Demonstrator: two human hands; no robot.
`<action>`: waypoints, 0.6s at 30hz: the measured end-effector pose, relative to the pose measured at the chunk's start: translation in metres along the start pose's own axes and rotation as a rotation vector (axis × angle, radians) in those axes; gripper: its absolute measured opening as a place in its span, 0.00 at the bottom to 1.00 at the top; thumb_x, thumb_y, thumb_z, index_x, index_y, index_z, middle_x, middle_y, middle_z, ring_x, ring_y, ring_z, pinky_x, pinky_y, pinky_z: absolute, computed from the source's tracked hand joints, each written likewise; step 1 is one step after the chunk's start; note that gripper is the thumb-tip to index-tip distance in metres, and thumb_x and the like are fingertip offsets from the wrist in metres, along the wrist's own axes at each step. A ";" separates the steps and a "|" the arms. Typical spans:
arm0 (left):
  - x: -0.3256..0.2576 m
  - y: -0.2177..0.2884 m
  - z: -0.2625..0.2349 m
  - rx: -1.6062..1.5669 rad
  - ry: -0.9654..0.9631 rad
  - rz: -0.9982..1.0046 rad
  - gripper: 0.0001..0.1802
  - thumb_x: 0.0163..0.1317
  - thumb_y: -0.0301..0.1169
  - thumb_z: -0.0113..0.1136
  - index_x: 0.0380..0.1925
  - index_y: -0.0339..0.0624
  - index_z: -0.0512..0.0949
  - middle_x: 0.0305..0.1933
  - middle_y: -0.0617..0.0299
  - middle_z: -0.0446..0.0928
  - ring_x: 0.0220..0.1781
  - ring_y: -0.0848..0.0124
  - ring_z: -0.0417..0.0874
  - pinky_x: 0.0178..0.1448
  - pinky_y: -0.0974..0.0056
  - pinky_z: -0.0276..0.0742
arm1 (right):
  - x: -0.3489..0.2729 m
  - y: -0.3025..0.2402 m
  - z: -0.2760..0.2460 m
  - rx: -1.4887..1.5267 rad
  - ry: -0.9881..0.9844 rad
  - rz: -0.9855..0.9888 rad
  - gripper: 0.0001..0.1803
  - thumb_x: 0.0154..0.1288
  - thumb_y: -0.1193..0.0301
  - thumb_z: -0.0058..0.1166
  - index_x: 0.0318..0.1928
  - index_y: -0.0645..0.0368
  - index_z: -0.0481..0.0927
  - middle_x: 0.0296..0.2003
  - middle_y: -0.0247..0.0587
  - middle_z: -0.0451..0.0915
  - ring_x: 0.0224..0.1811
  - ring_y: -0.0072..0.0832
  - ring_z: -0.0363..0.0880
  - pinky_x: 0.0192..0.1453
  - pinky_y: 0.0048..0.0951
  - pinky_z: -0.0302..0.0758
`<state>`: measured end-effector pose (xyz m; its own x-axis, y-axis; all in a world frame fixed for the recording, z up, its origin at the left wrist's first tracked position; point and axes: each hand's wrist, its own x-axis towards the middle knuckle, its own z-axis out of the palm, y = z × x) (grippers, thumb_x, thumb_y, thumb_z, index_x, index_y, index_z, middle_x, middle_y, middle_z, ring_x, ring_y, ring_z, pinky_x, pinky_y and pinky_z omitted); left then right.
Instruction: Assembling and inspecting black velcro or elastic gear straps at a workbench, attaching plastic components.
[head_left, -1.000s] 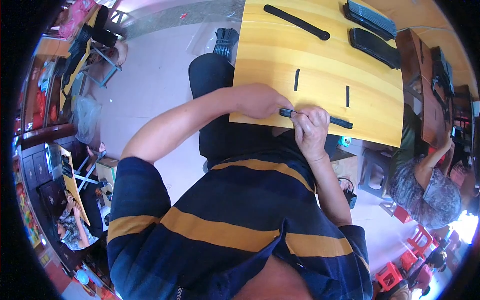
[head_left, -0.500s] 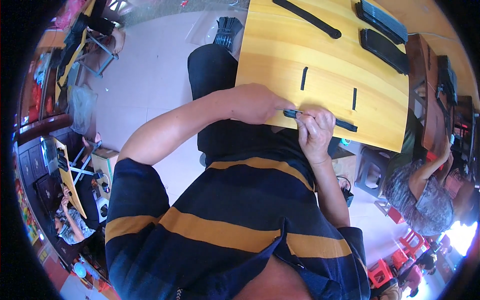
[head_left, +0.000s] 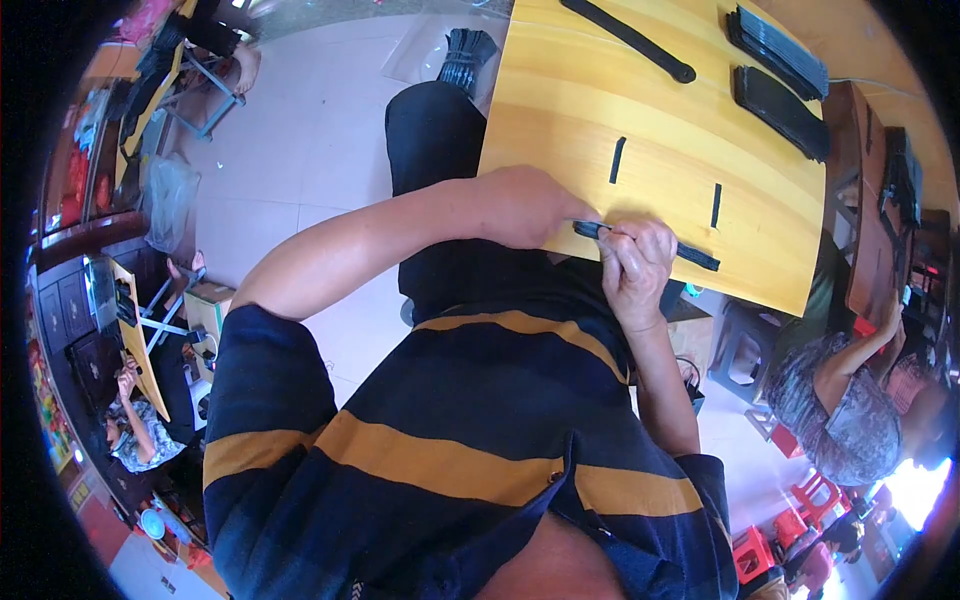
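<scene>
Ideally, the black strip (head_left: 698, 257) wants firm, even pressure at the table's (head_left: 540, 120) near edge, at six o'clock on the board, so that it does not skid. The right hand (head_left: 640, 258) suits that: its fingers are folded almost fully down over the strip's middle, gripping it against the wood. The left hand (head_left: 528, 208), at ten o'clock from the right, has its fingers curled in close to the strip's left end; a thin pale line shows at their tips, but whether they pinch a tool or the strip itself I cannot tell. Small, controlled movements there, with the right thumb clear of the tips, would be wise.

As for looks, the strip is narrow, dark and seemingly layered, its right end poking out at three o'clock from the right hand, its left end a little shinier.
</scene>
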<state>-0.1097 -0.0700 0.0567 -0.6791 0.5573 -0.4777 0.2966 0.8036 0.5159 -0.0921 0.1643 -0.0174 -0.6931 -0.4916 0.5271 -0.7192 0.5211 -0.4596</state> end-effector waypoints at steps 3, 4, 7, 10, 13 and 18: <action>-0.002 0.000 0.004 -0.002 0.061 0.006 0.26 0.65 0.29 0.63 0.64 0.58 0.80 0.42 0.47 0.87 0.47 0.48 0.89 0.51 0.48 0.83 | 0.001 -0.001 -0.003 -0.049 -0.005 0.008 0.08 0.60 0.73 0.68 0.39 0.49 0.85 0.38 0.33 0.79 0.47 0.37 0.78 0.61 0.47 0.71; -0.003 0.002 0.008 0.014 0.119 0.009 0.26 0.65 0.29 0.62 0.64 0.58 0.81 0.41 0.47 0.87 0.45 0.48 0.89 0.50 0.48 0.83 | 0.002 -0.003 -0.005 -0.089 -0.017 0.018 0.08 0.60 0.73 0.68 0.39 0.49 0.85 0.38 0.33 0.79 0.48 0.37 0.79 0.63 0.49 0.70; -0.006 0.001 0.023 -0.013 0.277 0.047 0.25 0.67 0.28 0.59 0.64 0.56 0.81 0.39 0.46 0.87 0.42 0.47 0.89 0.48 0.46 0.83 | 0.003 -0.019 -0.023 -0.170 0.114 -0.011 0.09 0.60 0.73 0.70 0.41 0.51 0.85 0.36 0.33 0.80 0.44 0.37 0.80 0.58 0.45 0.74; -0.012 0.011 0.021 -0.094 0.421 0.130 0.23 0.69 0.28 0.56 0.64 0.52 0.81 0.37 0.45 0.86 0.38 0.47 0.88 0.45 0.45 0.81 | -0.018 -0.034 -0.039 0.089 0.104 0.133 0.10 0.61 0.74 0.70 0.43 0.55 0.85 0.33 0.37 0.81 0.38 0.35 0.81 0.50 0.37 0.78; -0.008 0.031 0.020 -0.142 0.495 0.190 0.23 0.70 0.27 0.54 0.64 0.48 0.80 0.34 0.45 0.85 0.35 0.48 0.87 0.42 0.46 0.81 | -0.037 -0.035 -0.031 0.538 0.021 0.539 0.07 0.68 0.75 0.68 0.44 0.61 0.84 0.31 0.33 0.79 0.33 0.19 0.78 0.39 0.24 0.75; 0.003 0.054 0.036 -0.193 0.599 0.283 0.24 0.72 0.26 0.49 0.67 0.45 0.77 0.31 0.46 0.83 0.33 0.49 0.86 0.40 0.49 0.81 | -0.012 -0.030 -0.031 0.979 0.189 0.925 0.16 0.81 0.61 0.53 0.49 0.63 0.80 0.33 0.30 0.79 0.31 0.17 0.75 0.37 0.21 0.73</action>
<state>-0.0716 -0.0173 0.0573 -0.8635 0.4844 0.1406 0.4301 0.5616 0.7068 -0.0610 0.1761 0.0117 -0.9763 -0.0917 -0.1958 0.2072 -0.1384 -0.9685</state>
